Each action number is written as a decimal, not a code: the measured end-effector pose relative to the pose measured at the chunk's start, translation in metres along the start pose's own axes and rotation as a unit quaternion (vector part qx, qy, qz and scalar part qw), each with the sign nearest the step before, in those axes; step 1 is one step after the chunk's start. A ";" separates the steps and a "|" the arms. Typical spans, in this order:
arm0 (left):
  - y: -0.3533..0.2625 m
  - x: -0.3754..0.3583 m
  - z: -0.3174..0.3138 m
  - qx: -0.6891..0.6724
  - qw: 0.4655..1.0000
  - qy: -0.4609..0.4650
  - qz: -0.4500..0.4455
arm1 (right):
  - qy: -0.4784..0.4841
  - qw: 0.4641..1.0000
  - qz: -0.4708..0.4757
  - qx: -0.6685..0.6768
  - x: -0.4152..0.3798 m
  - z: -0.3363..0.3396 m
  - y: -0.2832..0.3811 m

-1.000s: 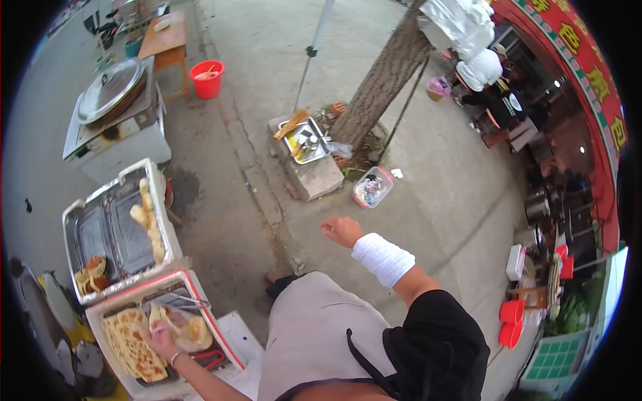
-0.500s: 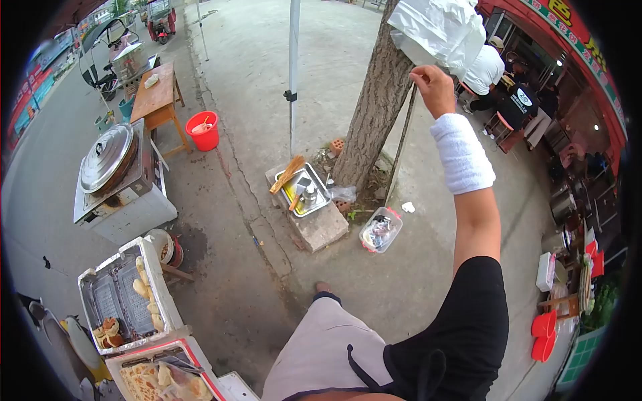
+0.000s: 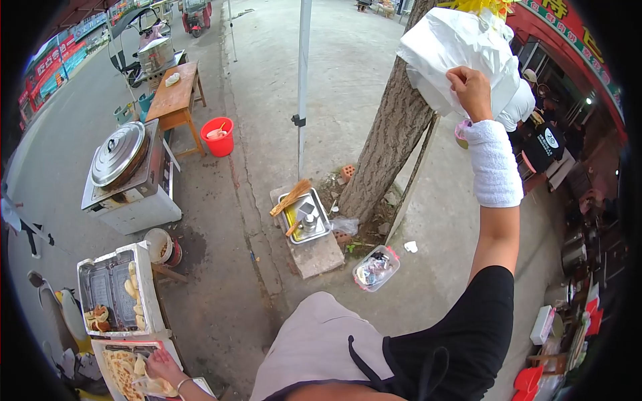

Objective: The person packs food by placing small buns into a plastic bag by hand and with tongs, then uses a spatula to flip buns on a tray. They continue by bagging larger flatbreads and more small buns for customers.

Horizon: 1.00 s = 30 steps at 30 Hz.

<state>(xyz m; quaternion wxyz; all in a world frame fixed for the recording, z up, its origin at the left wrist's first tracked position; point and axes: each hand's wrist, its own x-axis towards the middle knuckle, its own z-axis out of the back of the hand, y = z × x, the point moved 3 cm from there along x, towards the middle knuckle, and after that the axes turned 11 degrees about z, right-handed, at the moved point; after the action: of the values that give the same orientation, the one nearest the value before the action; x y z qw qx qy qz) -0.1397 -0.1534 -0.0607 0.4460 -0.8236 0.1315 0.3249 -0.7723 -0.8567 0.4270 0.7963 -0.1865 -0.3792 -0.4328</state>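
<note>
My right hand [image 3: 470,92], with a white towelling band on its wrist, is raised in front of a bunch of white plastic bags [image 3: 461,50] hung on the tree trunk [image 3: 386,130]. Its fingers are curled together in a pinch at the bag film. My left hand is not in view. At the lower left, a hand with a bracelet [image 3: 164,366] reaches in from the bottom edge, apparently another person's. It is over clear plastic and flatbreads [image 3: 124,371] in a foam box.
Buns lie in a second foam box [image 3: 105,291]. A lidded pan [image 3: 119,155] tops a stove; beside it are a wooden table [image 3: 172,90] and red bucket [image 3: 217,137]. A metal tray [image 3: 314,227] rests on a block. A pole [image 3: 303,87] stands ahead; people sit at right.
My right hand has moved onto the front of the white bags, its fingers at the film. The view has shifted, and the braceleted hand has appeared over the flatbread box.
</note>
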 end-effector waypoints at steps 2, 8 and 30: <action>0.021 -0.003 -0.047 0.064 0.993 0.098 0.011 | 0.005 0.994 -0.054 0.097 -0.002 0.001 -0.009; 0.083 -0.090 -0.166 0.120 0.961 0.246 0.025 | 0.043 0.986 -0.004 0.162 0.001 0.001 -0.015; 0.053 -0.216 -0.082 0.522 0.706 0.243 -0.413 | 0.208 0.603 0.464 0.614 -0.280 -0.098 0.570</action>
<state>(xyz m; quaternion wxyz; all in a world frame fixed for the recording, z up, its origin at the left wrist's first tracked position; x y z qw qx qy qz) -0.2951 -0.2665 0.0783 0.8465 -0.4820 0.0307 -0.2240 -0.3501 -0.4474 0.1674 0.8747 0.2911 -0.2420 0.3028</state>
